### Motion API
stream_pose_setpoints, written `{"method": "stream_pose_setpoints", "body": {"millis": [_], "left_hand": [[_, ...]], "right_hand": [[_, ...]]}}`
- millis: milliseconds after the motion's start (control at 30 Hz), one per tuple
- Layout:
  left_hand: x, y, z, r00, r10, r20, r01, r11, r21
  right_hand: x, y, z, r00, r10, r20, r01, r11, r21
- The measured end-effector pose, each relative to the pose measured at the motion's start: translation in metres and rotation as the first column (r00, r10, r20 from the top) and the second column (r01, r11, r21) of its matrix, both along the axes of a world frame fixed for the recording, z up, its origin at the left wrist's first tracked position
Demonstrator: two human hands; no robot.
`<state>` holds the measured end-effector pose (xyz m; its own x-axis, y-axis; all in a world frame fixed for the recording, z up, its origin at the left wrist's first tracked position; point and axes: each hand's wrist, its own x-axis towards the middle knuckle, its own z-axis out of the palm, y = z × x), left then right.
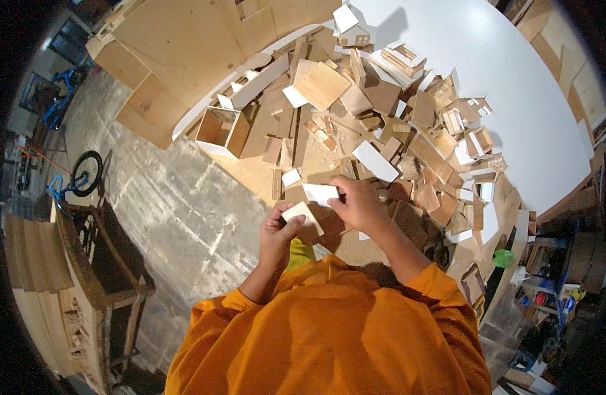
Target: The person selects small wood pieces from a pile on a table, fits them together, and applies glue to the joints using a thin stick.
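Observation:
Between the thumb and fingers of my left hand (277, 232) is a small cream-white flat piece (304, 219), tilted toward me. A small white flat piece (319, 193) is pinched in my right hand (361, 205), just above and to the right of the other one. The two pieces are close together, and I cannot tell whether they touch. Below and beyond them spreads a work table (253, 174) strewn with wood offcuts. Near my hands on it lie a small white block (291, 177) and a larger white panel (376, 161).
An open wooden box (222, 131) stands at the table's left edge. Small model houses (353, 33) and wood scraps crowd the far and right side, beside a white curved surface (513, 72). Left are a wooden stand (99, 283) and a blue bicycle (79, 178) on the concrete floor.

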<state>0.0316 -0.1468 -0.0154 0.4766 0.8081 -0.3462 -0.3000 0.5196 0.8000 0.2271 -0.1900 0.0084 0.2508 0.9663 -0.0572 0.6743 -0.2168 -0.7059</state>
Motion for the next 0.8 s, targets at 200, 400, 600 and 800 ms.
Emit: {"method": "stream_pose_setpoints", "body": {"millis": [200,400,600,800], "left_hand": [[0.029,-0.020,-0.012,0.986,-0.162,-0.049,0.167,0.979,0.117],[0.069,-0.050,-0.001,0.967,-0.253,-0.034,0.251,0.966,-0.052],[0.094,-0.087,-0.004,0.935,-0.353,0.007,0.354,0.935,-0.020],[0.109,-0.111,-0.008,0.859,-0.511,-0.042,0.512,0.859,0.022]], "right_hand": [[0.021,-0.054,0.042,0.997,0.043,-0.071,-0.039,0.998,0.051],[0.028,-0.104,0.064,0.992,-0.109,-0.061,0.116,0.985,0.125],[0.036,-0.154,0.041,0.980,-0.198,-0.037,0.201,0.952,0.231],[0.045,-0.197,0.047,0.943,-0.303,-0.136,0.322,0.935,0.148]]}}
